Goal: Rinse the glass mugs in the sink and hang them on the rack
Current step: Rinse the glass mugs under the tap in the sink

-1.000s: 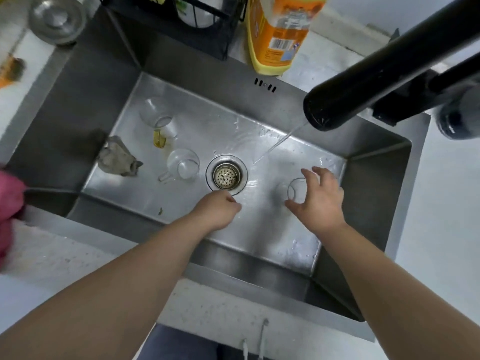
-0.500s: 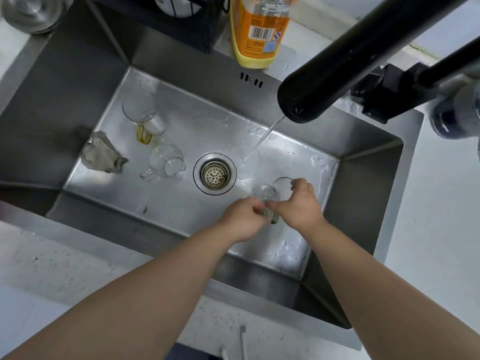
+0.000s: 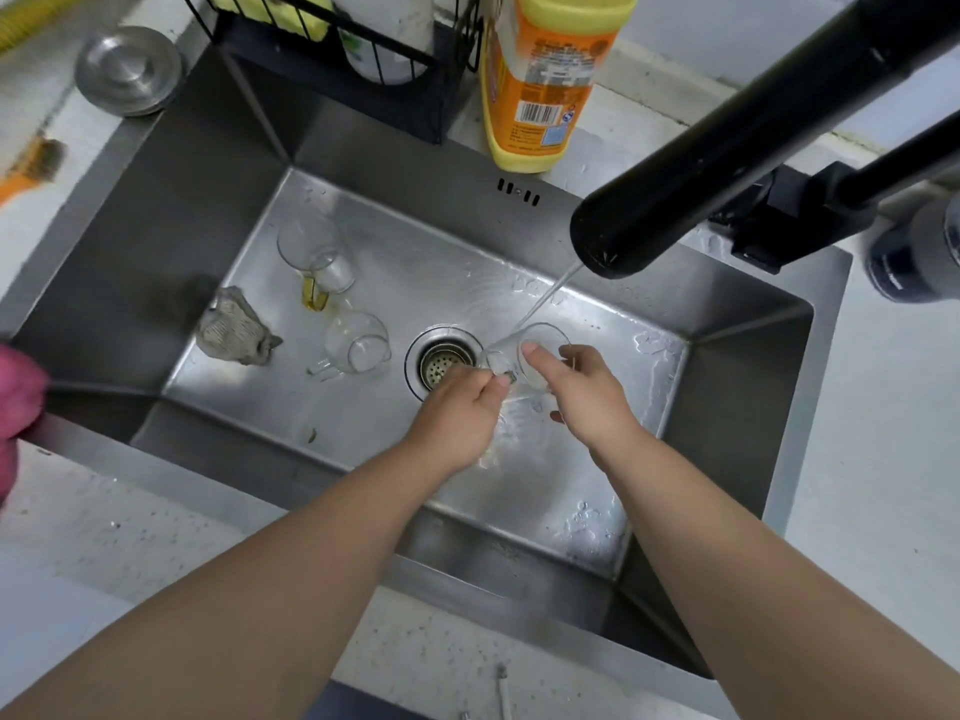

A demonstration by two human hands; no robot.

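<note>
I hold a clear glass mug [image 3: 540, 350] over the steel sink [image 3: 519, 283], just right of the drain [image 3: 441, 362]. My right hand [image 3: 582, 392] grips its rim and body; my left hand [image 3: 462, 413] pinches its lower end. A thin stream from the black faucet [image 3: 727, 148] lands on the mug. Two more glass mugs lie on their sides on the sink floor: one with a yellow handle [image 3: 317, 262] at the back left, another clear one [image 3: 358, 343] left of the drain.
A crumpled grey cloth [image 3: 234, 327] lies at the sink's left. An orange detergent bottle [image 3: 545, 80] and a black wire rack [image 3: 353, 54] stand behind the sink. A round steel lid [image 3: 127, 70] rests on the counter at the back left.
My right hand picked up the mug from the sink floor, my left hand joined it, and both brought the mug under the running stream.
</note>
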